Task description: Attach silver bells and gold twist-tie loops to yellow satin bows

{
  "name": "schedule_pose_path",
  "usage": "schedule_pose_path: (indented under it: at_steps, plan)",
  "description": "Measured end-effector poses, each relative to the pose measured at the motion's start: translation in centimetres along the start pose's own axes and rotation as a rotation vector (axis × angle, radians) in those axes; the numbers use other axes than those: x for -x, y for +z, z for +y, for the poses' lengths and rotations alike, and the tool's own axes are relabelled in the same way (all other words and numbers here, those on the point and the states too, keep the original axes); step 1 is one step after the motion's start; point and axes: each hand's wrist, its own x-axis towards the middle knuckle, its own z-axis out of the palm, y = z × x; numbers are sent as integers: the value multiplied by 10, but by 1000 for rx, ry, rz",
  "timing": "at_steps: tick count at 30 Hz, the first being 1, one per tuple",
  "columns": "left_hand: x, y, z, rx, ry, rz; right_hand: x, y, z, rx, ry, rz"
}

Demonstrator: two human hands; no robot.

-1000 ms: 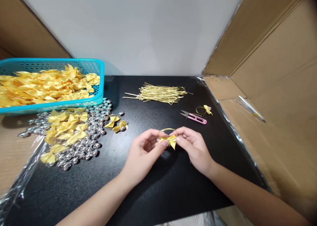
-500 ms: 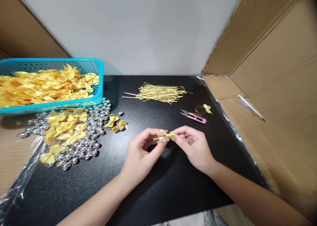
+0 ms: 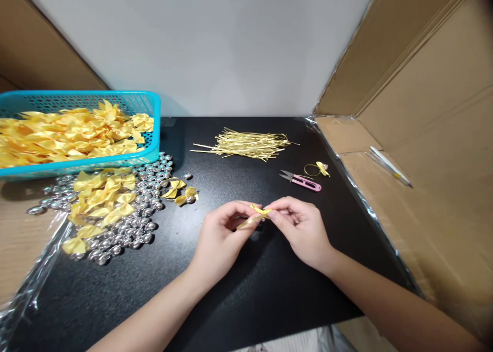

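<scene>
A yellow bow [image 3: 262, 211] is pinched between nearly closed thumb and fingertips by both left hand [image 3: 223, 234] and right hand [image 3: 304, 229]; creasing could be caused by uneven squeezing.

Craft workspace, cardboard panels [image 3: 423, 74], black table [image 3: 269, 295], basket [image 3: 96, 160] of yellow bows [image 3: 65, 133], pink snips [image 3: 313, 185]

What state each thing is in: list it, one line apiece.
Left hand: closed, pinching the bow
Right hand: closed, pinching the same bow
Held bow: raised off the table
Blue basket: upright, heaped with yellow bows
Silver beads: loose, spread out
Gold ties: loose pile
Pink snips: lying down, blades apart
White tool: lying on cardboard
</scene>
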Motion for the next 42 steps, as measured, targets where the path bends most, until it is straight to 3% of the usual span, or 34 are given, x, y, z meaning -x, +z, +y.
schedule_pose_path:
  at_steps: [8, 16, 19, 26, 30, 35, 39, 42]
  plan:
    - [1, -6, 0, -482, 471, -42, -1, 0, -4, -47, 70, 8]
    - [2, -6, 0, -562, 549, 69, -1, 0, -3, -137, 126, 39]
    - [2, -6, 1, -577, 591, 54, -2, 0, -2, -166, 163, 26]
    - [2, -6, 2, -527, 500, -74, -3, 1, -2, -251, 200, -34]
    - [3, -5, 0, -463, 364, -34, -1, -1, -3, -177, 157, -11]
    - [3, -4, -3, -328, 214, 48, 0, 1, -5, 97, 37, -37]
    - [3, -3, -5, -264, 165, 76, 1, 3, -2, 165, 30, -38]
    - [3, -4, -7, -270, 204, 67, 0, 4, -1, 157, 38, -49]
